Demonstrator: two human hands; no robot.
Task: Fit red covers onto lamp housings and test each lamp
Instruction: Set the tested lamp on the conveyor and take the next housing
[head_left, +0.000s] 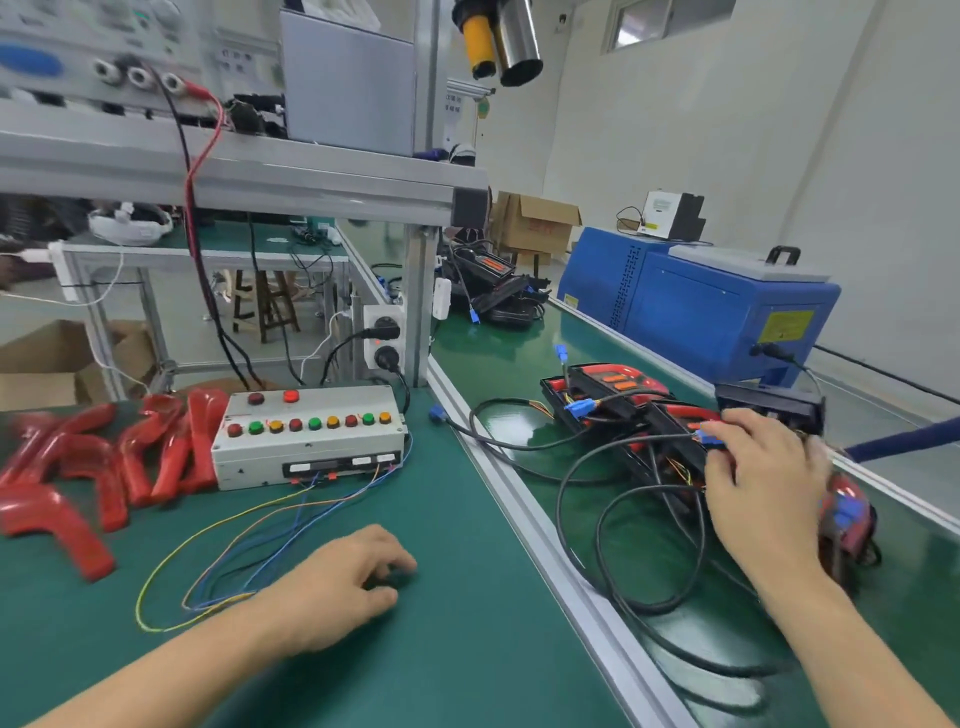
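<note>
The right hand (763, 483) reaches over the pile of lamp housings (639, 415) on the conveyor belt (498, 353), and its fingers seem to pinch a small blue connector (712, 440) at the end of a black cable (576, 499); the grip is partly hidden, so I judge this, I do not see it fully. The left hand (337, 587) rests on the green mat (452, 649) with fingers loosely curled and holding nothing. The step in hand looks like taking one lamp for testing. To do it well, the person should hold the connector by its body, not by the thin wires, and free the looped cable first so that the other housings are not dragged along. The red covers (78, 467) lie in a heap on the mat, left of the test box (311, 441) with its coloured buttons, whose thin wires (218, 561) run toward the left hand. Behind stand an aluminium frame (332, 182), a blue machine (701, 306) and cardboard boxes (535, 221) by the white wall.
</note>
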